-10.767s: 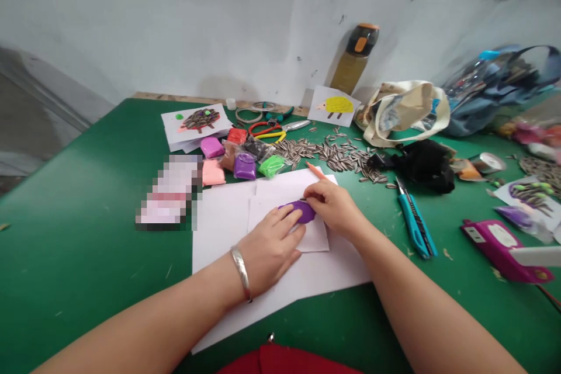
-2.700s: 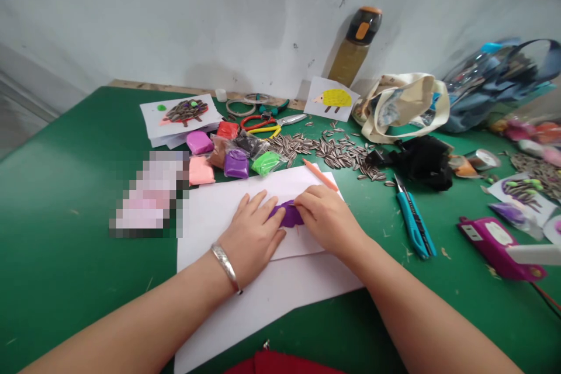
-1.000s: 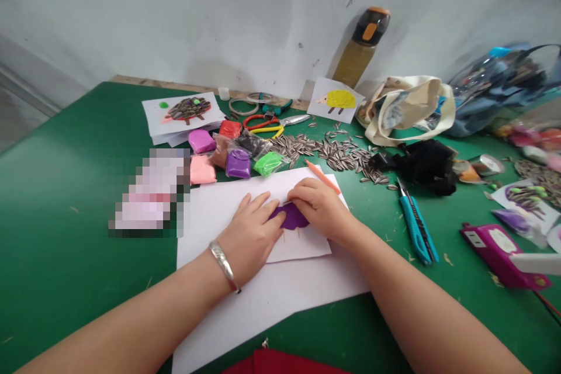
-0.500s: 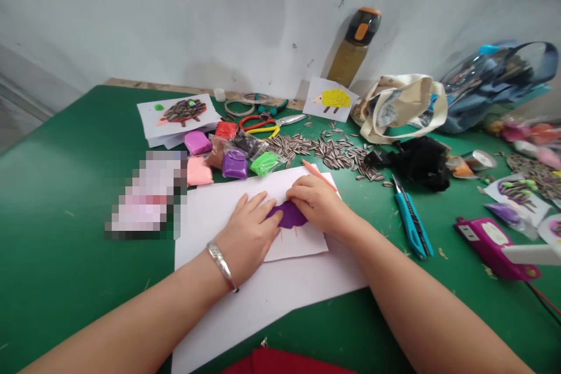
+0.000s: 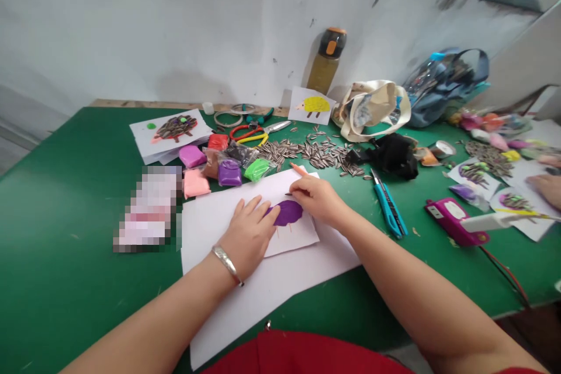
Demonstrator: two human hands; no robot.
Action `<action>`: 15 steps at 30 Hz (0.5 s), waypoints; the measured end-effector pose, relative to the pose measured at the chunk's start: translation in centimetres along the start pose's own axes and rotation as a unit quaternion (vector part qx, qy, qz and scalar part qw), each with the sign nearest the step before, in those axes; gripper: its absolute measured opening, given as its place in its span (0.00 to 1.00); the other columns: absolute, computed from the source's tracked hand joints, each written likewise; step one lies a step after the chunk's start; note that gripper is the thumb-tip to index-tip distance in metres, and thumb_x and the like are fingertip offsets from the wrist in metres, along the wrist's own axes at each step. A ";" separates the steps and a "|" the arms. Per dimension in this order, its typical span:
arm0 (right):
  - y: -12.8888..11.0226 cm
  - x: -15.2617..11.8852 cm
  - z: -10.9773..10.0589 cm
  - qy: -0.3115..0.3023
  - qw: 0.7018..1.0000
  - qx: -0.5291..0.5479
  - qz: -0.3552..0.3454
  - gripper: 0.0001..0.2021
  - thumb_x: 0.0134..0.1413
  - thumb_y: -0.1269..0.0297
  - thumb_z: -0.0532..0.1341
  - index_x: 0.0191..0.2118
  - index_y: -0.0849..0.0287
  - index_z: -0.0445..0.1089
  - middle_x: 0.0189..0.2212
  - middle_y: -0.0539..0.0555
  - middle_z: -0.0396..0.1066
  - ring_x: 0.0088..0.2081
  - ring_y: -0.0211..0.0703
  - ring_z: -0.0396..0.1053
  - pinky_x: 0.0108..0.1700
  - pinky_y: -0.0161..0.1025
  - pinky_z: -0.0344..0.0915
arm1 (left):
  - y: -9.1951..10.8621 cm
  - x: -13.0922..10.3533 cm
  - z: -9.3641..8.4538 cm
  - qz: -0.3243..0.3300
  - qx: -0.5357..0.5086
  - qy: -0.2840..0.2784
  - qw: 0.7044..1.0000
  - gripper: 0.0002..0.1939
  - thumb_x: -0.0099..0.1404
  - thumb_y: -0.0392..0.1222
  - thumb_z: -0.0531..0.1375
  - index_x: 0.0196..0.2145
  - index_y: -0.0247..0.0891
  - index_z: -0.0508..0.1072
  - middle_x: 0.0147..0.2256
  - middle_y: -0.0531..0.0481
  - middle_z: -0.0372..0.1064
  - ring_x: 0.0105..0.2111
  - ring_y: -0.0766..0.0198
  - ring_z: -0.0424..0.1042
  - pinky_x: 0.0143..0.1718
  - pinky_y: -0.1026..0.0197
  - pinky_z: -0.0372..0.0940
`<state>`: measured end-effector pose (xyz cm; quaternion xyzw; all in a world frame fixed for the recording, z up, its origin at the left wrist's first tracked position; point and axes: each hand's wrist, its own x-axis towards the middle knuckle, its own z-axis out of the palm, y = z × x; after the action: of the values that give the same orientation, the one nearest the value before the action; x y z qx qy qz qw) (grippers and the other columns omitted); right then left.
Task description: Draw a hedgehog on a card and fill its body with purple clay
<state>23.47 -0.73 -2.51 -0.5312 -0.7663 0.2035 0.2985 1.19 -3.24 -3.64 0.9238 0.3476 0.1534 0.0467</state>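
My left hand [image 5: 250, 231], with a silver bangle at the wrist, lies flat with fingers stretched over a white paper card [image 5: 298, 238]. Its fingertips touch the left side of a flat purple clay shape [image 5: 290, 213], below which thin lines are drawn. Just past the clay's upper right edge, my right hand [image 5: 322, 200] pinches a sunflower seed [image 5: 288, 194], whose dark tip pokes out at the fingertips. An orange pen [image 5: 298, 169] lies behind that hand. Under the card is a larger white sheet [image 5: 258, 310].
Behind the paper sit bagged clay packs [image 5: 230, 172], loose sunflower seeds [image 5: 324, 155] and scissors [image 5: 276, 127]. A blue utility knife [image 5: 390, 207] and a magenta glue gun [image 5: 456, 219] lie to the right. Another person's hand [image 5: 546, 187] rests at the far right.
The view has swung right, bringing the other person's hand in. My right hand has lifted off the purple clay, uncovering its right side, and the seed in its fingertips now shows. My left hand stays put.
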 end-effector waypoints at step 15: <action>-0.4 -2.3 0.9 0.047 0.997 -0.062 0.002 0.09 0.56 0.75 0.57 0.33 0.59 0.75 0.30 0.55 0.72 0.37 0.45 0.69 0.43 0.40 0.65 | 0.1 0.0 0.3 -0.008 -0.007 0.008 1.000 0.15 0.68 0.33 0.53 0.50 0.35 0.73 0.52 0.37 0.68 0.57 0.43 0.60 0.56 0.32 0.55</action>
<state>23.20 -3.05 -3.44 -0.5593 -0.7614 0.1310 0.3005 1.33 -3.33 -3.90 0.9194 0.3543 0.1628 0.0519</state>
